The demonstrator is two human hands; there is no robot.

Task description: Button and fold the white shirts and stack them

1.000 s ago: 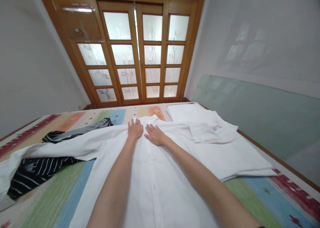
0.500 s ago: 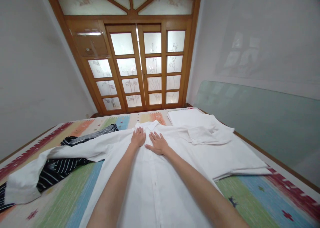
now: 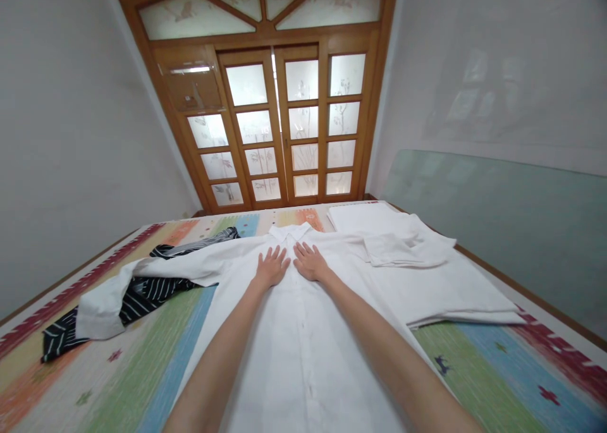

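Observation:
A white button-front shirt (image 3: 284, 351) lies spread out, front side up, its collar (image 3: 290, 232) pointing away from me. My left hand (image 3: 272, 267) rests flat on the upper chest, just left of the button strip, fingers apart. On the other side of the strip, my right hand (image 3: 309, 262) lies flat too, its fingers stretched toward the collar. One sleeve (image 3: 180, 265) reaches out to the left over a black-and-white striped cloth (image 3: 152, 297). The other sleeve lies to the right across white folded cloth, where the two are hard to tell apart.
Beneath everything is a colourful striped cover (image 3: 137, 370). A stack of white folded cloth (image 3: 441, 294) sits at the right. A pale green panel (image 3: 502, 224) stands along the right wall. Wooden doors with glass panes (image 3: 284, 123) are at the far end.
Both hands have slid a little down the shirt, away from the collar, staying flat. The camera view has shifted slightly, so the scene appears farther right.

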